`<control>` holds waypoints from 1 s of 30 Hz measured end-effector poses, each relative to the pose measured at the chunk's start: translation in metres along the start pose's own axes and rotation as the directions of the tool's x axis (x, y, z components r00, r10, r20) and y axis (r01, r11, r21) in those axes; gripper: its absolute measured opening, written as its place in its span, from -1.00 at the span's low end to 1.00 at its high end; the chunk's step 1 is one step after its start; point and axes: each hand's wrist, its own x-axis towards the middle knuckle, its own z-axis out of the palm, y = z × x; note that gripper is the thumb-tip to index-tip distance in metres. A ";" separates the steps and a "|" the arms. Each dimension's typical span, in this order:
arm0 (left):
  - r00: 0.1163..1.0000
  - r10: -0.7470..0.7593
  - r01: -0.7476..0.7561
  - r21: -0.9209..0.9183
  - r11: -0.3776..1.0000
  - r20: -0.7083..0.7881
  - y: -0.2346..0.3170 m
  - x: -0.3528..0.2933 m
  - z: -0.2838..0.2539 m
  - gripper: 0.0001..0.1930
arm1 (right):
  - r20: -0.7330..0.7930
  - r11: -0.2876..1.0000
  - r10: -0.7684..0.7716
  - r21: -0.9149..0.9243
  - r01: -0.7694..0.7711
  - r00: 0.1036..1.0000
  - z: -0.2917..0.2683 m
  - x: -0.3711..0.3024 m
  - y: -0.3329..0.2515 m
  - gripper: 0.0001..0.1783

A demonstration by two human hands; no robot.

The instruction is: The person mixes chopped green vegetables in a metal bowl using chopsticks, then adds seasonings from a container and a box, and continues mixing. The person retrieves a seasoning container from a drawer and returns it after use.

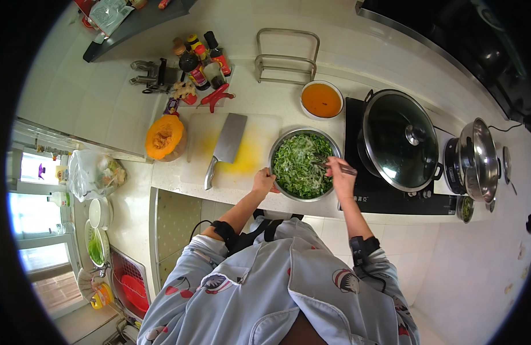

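Observation:
A steel bowl [275, 183] of chopped green leaves [297, 164] with pale shreds stands at the counter's front edge. My left hand [264, 181] is closed on the bowl's left rim, thumb at the edge. Over its right side, my right hand [341, 177] grips dark chopsticks [349, 169], their tips down among the greens. Left of the bowl is a white cutting board [265, 129] stained yellow. A cleaver [231, 138] rests on the board, its handle toward me.
A bowl of orange liquid [321, 99] stands behind the greens. To the right, a large lidded pan [399, 141] sits on the black cooktop [357, 192], with a steel pan [478, 158] beyond. A cut pumpkin [165, 138], red chilies [215, 99] and sauce bottles [193, 69] are at the left.

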 end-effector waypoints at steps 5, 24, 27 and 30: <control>1.000 0.012 -0.012 0.017 1.000 -0.015 -0.004 0.004 -0.002 -0.86 | 0.026 0.959 0.178 -0.230 -0.168 0.984 0.007 0.005 -0.010 -0.77; 1.000 0.002 -0.001 0.019 1.000 -0.021 -0.006 0.011 -0.004 -0.87 | 0.169 0.938 -0.022 -0.338 0.079 0.985 0.009 0.006 -0.020 -0.81; 1.000 0.001 -0.001 0.020 1.000 -0.012 -0.007 0.014 -0.004 -0.86 | -0.069 0.934 -0.018 -0.356 -0.007 0.997 0.007 0.007 -0.017 -0.77; 1.000 0.000 0.000 0.028 1.000 -0.016 -0.008 0.015 -0.005 -0.86 | 0.127 0.997 -0.077 -0.014 0.079 0.989 0.006 0.009 -0.015 -0.76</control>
